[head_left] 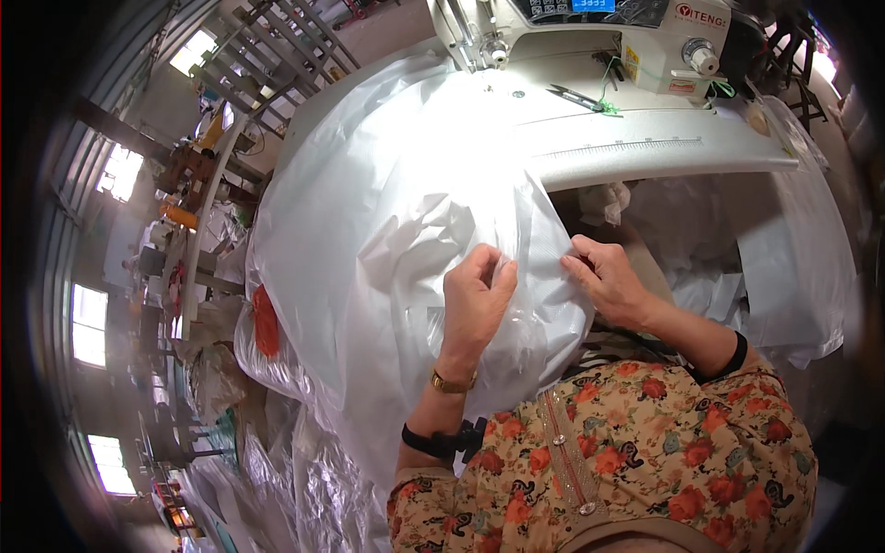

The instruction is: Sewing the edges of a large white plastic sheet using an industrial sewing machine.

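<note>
**Both hands pinching white fabric at the sewing desk**

Far left: a long side bench with orange and yellow items on it, blurred. Below it, clear plastic bags piled on the floor, one with an orange-red patch showing through.

Centre: a big sheet of white fabric drapes off the desk edge and down over the person's lap. It's crumpled and bunched toward the lower right.

Left hand: closed on a fold of the fabric, fingers curled over the top, thumb side toward the right hand. Gold watch on the wrist, black cuff further down.

Right hand: just beside the left, fingertips pinching the same fabric edge, narrow grip. The two hands are near, not touching.

Upper right: white sewing machine on the desk, thread snips lying in front of it with green thread beside. More white cloth hangs over the right end of the desk.
</note>
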The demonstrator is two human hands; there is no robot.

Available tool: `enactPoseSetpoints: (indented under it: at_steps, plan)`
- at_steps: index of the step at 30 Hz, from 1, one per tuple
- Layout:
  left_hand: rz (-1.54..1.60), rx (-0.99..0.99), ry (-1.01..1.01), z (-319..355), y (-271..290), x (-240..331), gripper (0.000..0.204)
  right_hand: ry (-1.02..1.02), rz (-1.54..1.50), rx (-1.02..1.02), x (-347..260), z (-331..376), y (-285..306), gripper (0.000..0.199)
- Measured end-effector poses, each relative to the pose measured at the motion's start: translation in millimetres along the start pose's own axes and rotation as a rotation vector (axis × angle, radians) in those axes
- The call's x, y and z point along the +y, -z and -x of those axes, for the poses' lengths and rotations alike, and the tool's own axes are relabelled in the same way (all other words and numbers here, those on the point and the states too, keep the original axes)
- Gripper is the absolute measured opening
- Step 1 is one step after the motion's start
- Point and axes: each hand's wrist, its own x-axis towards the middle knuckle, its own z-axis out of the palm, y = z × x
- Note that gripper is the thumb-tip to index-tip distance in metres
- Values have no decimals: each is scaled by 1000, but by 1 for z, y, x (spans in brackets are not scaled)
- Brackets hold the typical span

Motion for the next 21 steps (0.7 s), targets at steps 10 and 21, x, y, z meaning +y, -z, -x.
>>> enactPoseSetpoints:
  at_steps: [10, 21]
  plan:
    - [-13, -104, -109, -5, -7, -8, 5, 411, 151, -204, -42, -2, -10, 15]
    - [166, -120, 27, 1, -1, 1, 15, 682, 468, -285, -41, 9, -18, 17]
